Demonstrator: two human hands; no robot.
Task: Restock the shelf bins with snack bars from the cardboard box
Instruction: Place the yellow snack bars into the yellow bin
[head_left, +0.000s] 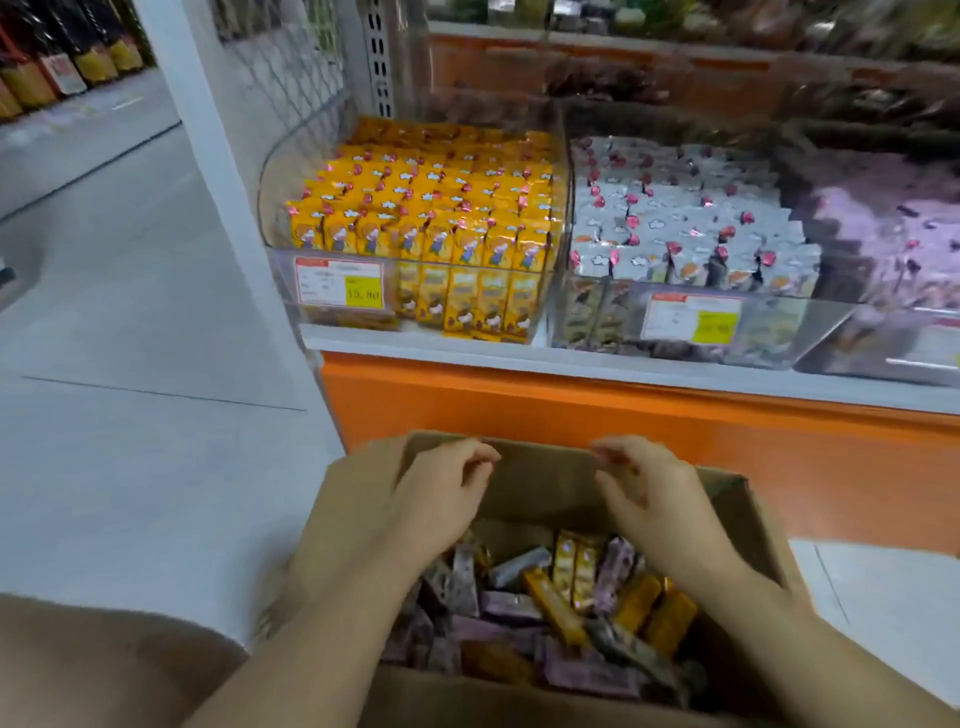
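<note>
- Hovering over the open box, both hands are empty as far as I can see. The left hand has its fingers loosely curled. The right hand is curled the same way, thumb close to the fingertips.
- The box is at the bottom of my view, below the shelf and in front of its orange base. Neither hand plainly grips its far wall; they hang just in front of it.
- The bars lie loose and mixed in the box: yellow, purple and grey wrappers piled at all angles. A good heap is left, so I judge most of the restocking is ahead.
- At the shelf's left end, the yellow bin is packed with upright rows up to its front wall. It looks nearly full.
- Just beside it on the right, the grey bin is also well filled, in looser rows.
- Further right, toward the shelf's right end, a third bin holds pinkish packs. It is too blurred for me to judge its level.
- Each of the first two bins has a price tag on its front.
- Next, I judge, comes sorting by colour: reaching down into the pile and picking out one kind for its matching bin.
</note>
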